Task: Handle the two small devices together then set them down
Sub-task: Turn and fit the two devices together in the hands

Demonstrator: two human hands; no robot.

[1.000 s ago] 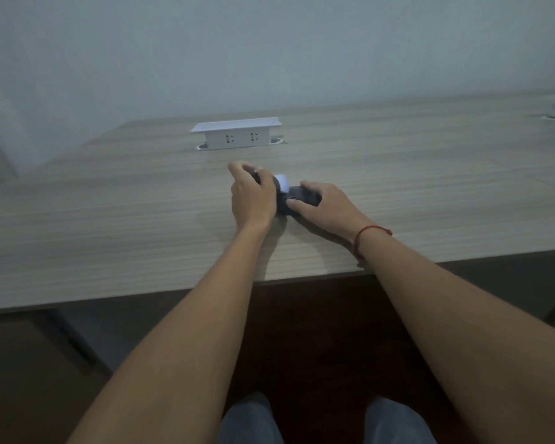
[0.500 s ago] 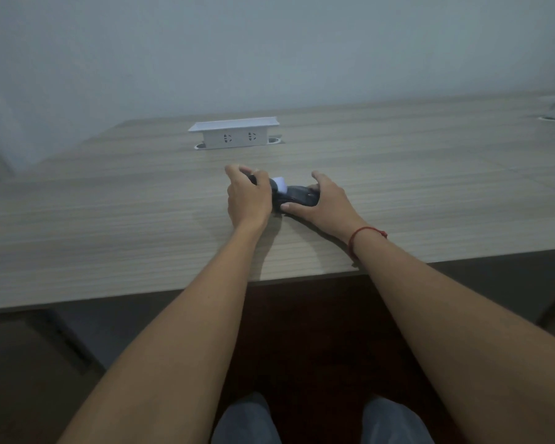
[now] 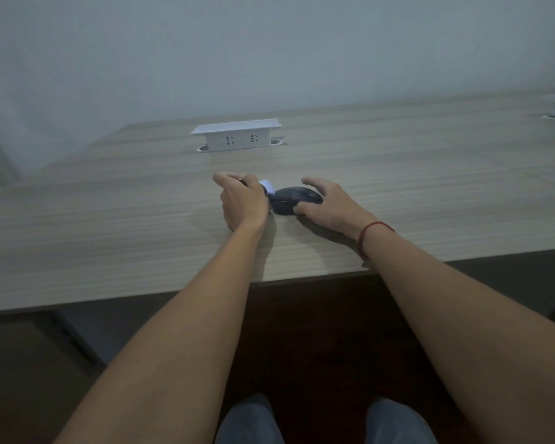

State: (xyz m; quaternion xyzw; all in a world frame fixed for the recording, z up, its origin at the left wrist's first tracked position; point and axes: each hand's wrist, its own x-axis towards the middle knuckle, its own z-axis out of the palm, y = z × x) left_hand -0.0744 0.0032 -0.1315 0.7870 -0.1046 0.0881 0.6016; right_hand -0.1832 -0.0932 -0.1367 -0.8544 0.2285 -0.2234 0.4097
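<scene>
Left hand (image 3: 242, 203) is curled tight around the smaller device (image 3: 267, 188), of which only a pale tip pokes out on the right side of the fist, low over the wooden table (image 3: 109, 225). Right hand (image 3: 329, 203) is draped over the dark rounded device (image 3: 295, 200), fingers spread across its far side and thumb on the near edge, so it is grasping it, and the thing looks to be sitting on the table. The two devices are touching or all but touching at the pale tip (dim light, hard to call). My read: this is the together part of the job winding into the set-down. Next it wants both hands to ease apart, the left lowering its device flat beside the dark one, then fingers coming off cleanly without nudging either. Farther back stands a white socket box (image 3: 236, 136), well apart from the action.
</scene>
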